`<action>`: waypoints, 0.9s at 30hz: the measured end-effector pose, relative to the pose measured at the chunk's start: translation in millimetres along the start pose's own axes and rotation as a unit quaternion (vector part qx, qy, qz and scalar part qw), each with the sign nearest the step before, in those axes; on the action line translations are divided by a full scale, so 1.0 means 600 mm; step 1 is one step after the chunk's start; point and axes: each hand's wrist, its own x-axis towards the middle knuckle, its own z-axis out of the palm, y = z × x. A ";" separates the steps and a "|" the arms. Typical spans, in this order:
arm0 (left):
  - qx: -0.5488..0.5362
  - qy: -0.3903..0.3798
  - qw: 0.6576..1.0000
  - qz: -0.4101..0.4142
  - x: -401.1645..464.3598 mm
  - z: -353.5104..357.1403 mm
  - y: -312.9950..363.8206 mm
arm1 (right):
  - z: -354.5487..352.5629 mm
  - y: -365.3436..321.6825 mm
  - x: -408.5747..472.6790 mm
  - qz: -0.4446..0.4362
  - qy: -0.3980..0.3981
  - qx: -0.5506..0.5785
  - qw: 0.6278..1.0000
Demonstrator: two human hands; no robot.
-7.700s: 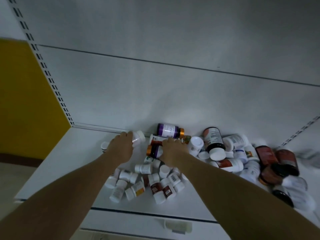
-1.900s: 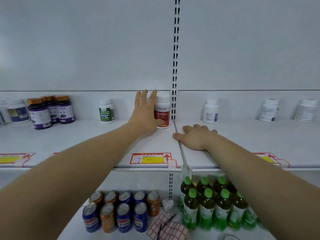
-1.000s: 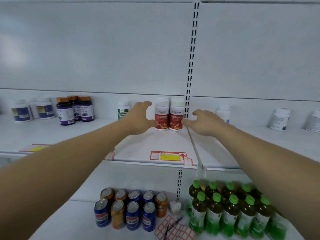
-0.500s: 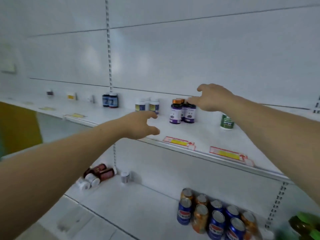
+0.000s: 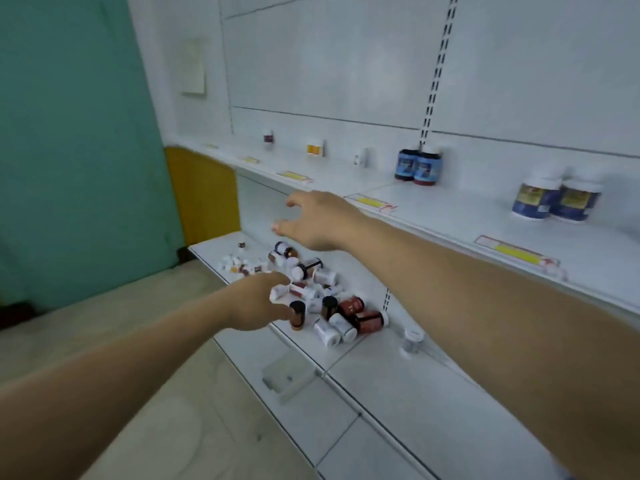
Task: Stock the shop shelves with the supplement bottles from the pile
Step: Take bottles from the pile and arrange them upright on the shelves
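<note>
Pile of bottles (image 5: 311,289) lies on the lower shelf (image 5: 381,386), mostly on their sides, white and dark brown mixed; contents not visible. One small jar (image 5: 412,341) stands apart to the right. Upper shelf (image 5: 450,216) carries blue-labelled bottles (image 5: 419,166) upright, spaced along the back. Left hand (image 5: 256,303), grip released, fingers spread near the pile. Right hand (image 5: 318,220), grip released, above it, holding nothing.

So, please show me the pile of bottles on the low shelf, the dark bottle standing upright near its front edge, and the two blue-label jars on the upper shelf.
pile of bottles (image 5: 313,284), head view, its middle.
dark upright bottle (image 5: 297,315), head view, its body.
blue-label jars (image 5: 419,167), head view, front labels.
</note>
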 end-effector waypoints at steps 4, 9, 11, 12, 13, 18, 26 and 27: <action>-0.052 -0.024 0.997 -0.052 0.086 0.036 -0.122 | 0.143 0.018 0.127 0.018 -0.064 -0.001 0.998; -0.064 -0.044 0.993 -0.088 0.222 0.062 -0.237 | 0.300 0.123 0.268 0.110 -0.116 0.031 0.987; -0.058 -0.066 0.992 -0.094 0.276 0.064 -0.274 | 0.350 0.163 0.310 0.146 -0.141 0.050 0.978; -0.058 -0.080 0.991 -0.096 0.300 0.064 -0.291 | 0.372 0.180 0.329 0.161 -0.150 0.062 0.973; -0.058 -0.091 0.990 -0.095 0.323 0.063 -0.306 | 0.391 0.195 0.344 0.177 -0.156 0.076 0.969; -0.042 -0.140 0.987 -0.059 0.441 0.074 -0.361 | 0.450 0.264 0.381 0.267 -0.156 0.084 0.947; -0.004 -0.236 0.964 0.121 0.625 0.179 -0.343 | 0.545 0.357 0.370 0.402 -0.108 0.106 0.903; -0.003 -0.238 0.961 0.144 0.638 0.201 -0.336 | 0.556 0.364 0.368 0.405 -0.099 0.102 0.903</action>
